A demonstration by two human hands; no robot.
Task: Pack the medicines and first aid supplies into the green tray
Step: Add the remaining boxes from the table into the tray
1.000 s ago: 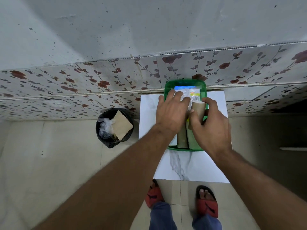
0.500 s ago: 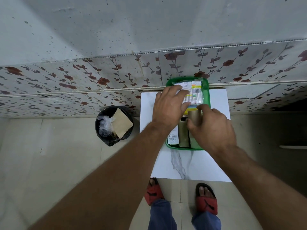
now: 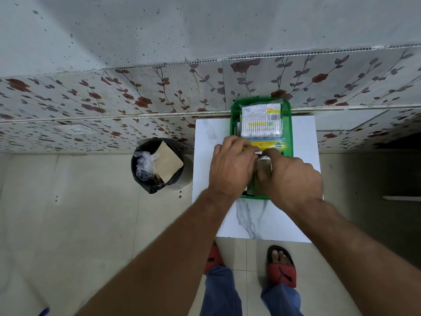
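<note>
The green tray [image 3: 288, 131] stands on a small white marble table [image 3: 262, 220] against the wall. At its far end lies a clear pack of cotton swabs [image 3: 262, 124], with a yellow pack [image 3: 271, 145] just nearer. Both hands cover the tray's near half. My left hand [image 3: 232, 166] has its fingers bent down onto the packs at the yellow pack's edge; what it holds is hidden. My right hand [image 3: 292, 179] lies against a brown bandage roll [image 3: 264, 166] that sits lengthwise in the tray between the two hands.
A black bin [image 3: 157, 165] with a plastic bag and a piece of cardboard stands on the floor left of the table. The flowered tiled wall runs right behind the tray. My feet in red sandals [image 3: 281, 267] are at the table's near edge.
Both hands have drawn back toward me, uncovering the swab pack and the yellow pack. The brown roll went from tilted in my right hand to lying down in the tray.
</note>
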